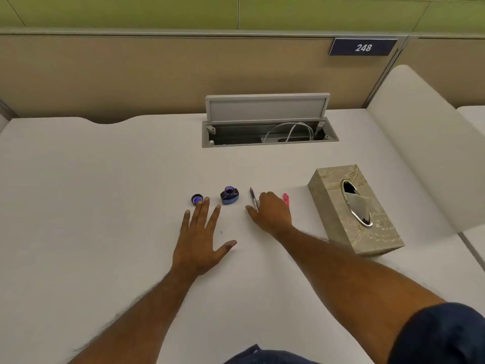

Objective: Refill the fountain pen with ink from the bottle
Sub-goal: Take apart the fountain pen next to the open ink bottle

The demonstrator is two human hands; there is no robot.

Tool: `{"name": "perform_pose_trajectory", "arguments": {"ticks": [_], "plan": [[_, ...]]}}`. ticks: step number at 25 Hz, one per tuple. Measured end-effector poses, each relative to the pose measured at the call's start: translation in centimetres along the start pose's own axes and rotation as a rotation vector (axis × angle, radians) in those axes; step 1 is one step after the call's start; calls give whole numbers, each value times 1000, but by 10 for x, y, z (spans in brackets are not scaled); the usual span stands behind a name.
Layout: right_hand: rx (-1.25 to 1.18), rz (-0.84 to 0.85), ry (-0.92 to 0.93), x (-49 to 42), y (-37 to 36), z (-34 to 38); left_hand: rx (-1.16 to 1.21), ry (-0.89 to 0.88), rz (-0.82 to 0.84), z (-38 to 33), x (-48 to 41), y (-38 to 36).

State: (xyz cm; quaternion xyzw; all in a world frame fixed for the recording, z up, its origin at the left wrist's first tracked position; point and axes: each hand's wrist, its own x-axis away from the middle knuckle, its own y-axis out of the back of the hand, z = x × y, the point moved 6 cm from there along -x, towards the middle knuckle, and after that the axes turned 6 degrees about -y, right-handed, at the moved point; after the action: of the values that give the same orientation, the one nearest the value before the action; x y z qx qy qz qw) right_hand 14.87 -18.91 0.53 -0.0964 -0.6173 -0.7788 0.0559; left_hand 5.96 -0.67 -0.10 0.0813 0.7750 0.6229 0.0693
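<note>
A small blue ink bottle (pixel 229 195) stands uncapped on the white desk (pixel 105 179). Its dark cap (pixel 197 199) lies upturned just to the left. My left hand (pixel 202 240) rests flat on the desk with fingers spread, fingertips touching the cap's edge and reaching close to the bottle. A slim pen part (pixel 253 197) with a clear and red barrel lies right of the bottle. My right hand (pixel 271 212) lies over its near end, fingers curled down; whether they grip it is unclear. A pink piece (pixel 286 198) peeks out beyond the right hand.
A patterned tissue box (pixel 351 206) stands to the right of my right hand. At the back of the desk a cable hatch (pixel 267 127) stands with its lid up and white cables inside. A partition with a number plate (pixel 363 47) rises behind it.
</note>
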Motion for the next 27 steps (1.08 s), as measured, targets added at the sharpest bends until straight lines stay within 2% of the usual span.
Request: {"name": "perform_pose_trajectory", "arguments": {"ticks": [4, 11, 15, 17, 20, 24, 27], "plan": [[-31, 15, -49, -7, 4, 0, -54, -12, -22, 4, -1, -1], [-153, -34, -100, -14, -2, -5, 30, -5, -76, 6, -8, 4], [-462, -196, -81, 1, 11, -9, 133, -44, -152, -9, -15, 22], [-630, -211, 4, 20, 21, -4, 282, -52, -175, -22, -19, 32], [-819, -170, 142, 47, 34, 7, 653, -42, -118, -37, -26, 38], [-908, -157, 203, 67, 34, 11, 1079, 96, -47, -45, -32, 46], [-932, -171, 241, 77, 34, 13, 1242, 194, -51, -50, -34, 54]]}}
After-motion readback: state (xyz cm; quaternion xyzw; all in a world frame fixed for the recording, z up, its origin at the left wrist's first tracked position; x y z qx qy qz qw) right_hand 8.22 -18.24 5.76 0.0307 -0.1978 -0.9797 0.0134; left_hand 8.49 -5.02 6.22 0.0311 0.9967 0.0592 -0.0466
